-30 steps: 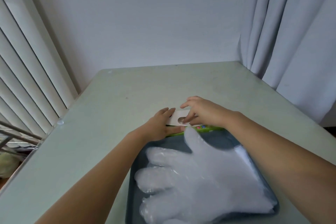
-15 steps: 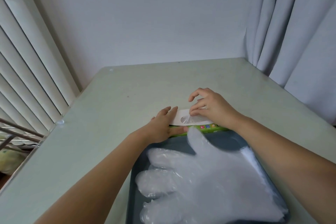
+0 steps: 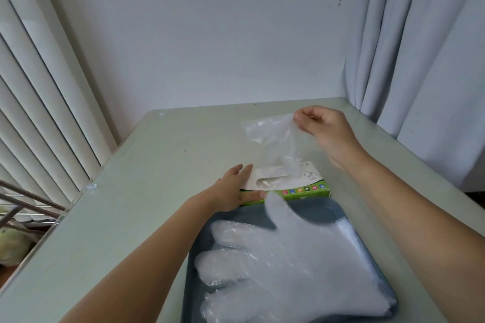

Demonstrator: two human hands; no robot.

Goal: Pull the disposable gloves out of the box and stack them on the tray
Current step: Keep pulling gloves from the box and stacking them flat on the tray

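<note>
- Glove, at 12 o'clock of the box: clear, faintly milky film.
- Stack: cloudy white, translucent.
- Tray: plain slate blue-grey.
- Box, at 12 o'clock of the tray: white top with a thin line drawing of a hand, and a bright green front with a row of small multicoloured icons.
- Table: pale grey-green.
- Blinds, at 9 o'clock: cream vertical slats.
- Curtain, at 3 o'clock: pale grey-white.
</note>
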